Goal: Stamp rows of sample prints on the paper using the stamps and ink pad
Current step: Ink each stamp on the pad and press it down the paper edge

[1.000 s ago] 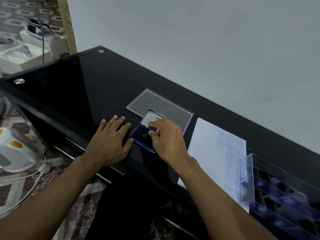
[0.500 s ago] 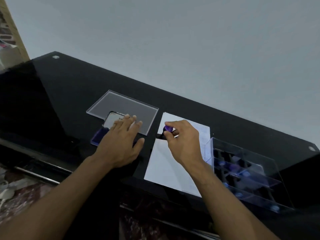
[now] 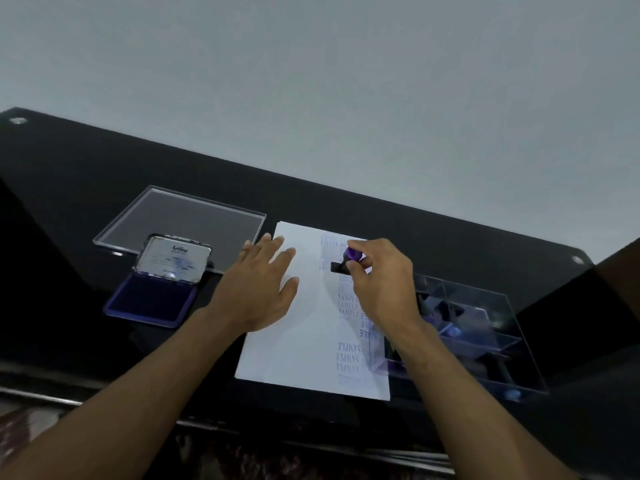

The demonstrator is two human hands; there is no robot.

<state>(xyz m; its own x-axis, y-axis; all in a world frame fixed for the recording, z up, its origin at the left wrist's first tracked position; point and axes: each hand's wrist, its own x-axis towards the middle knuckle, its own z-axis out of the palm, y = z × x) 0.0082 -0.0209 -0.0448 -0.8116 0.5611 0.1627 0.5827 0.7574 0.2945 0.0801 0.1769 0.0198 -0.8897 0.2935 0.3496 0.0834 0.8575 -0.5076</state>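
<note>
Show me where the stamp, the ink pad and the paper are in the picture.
stamp point(image 3: 341, 266), head view, on its black base left of the fingers.
ink pad point(image 3: 152, 301), head view, on the blue pad surface.
paper point(image 3: 294, 348), head view, on a bare white part.

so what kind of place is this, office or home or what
Probably a desk in an office or home workspace, hard to say which. A glossy black table stands against a plain wall and holds an open ink pad, a sheet of paper with printed rows, and a clear box of stamps.
</note>
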